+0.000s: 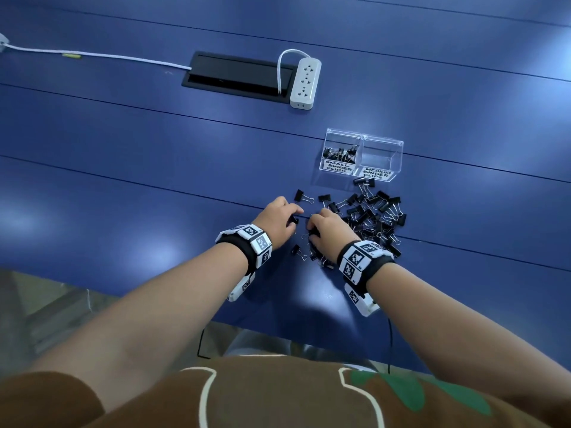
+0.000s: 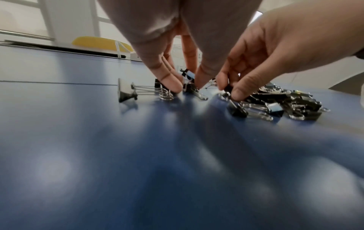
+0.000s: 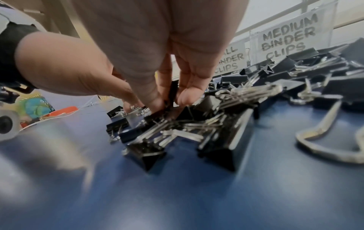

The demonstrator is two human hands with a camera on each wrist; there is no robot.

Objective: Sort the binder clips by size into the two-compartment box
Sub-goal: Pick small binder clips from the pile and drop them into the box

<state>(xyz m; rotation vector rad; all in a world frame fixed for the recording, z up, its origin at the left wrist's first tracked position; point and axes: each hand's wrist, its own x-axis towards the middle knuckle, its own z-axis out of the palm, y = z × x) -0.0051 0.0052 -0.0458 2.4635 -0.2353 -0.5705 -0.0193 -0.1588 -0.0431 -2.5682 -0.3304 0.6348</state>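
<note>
Blue table [image 1: 123, 156]: power strip [image 1: 305, 82], cable hatch [image 1: 238, 76]

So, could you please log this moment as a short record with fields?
Surface: blue table
Box: clear two-compartment box, labelled small and medium
Small side: several clips inside
Medium side: no clips visible
Unsorted: pile of clips before the box
Left hand: fingertips on a clip
Right hand: pinching a clip at the pile's edge
</note>
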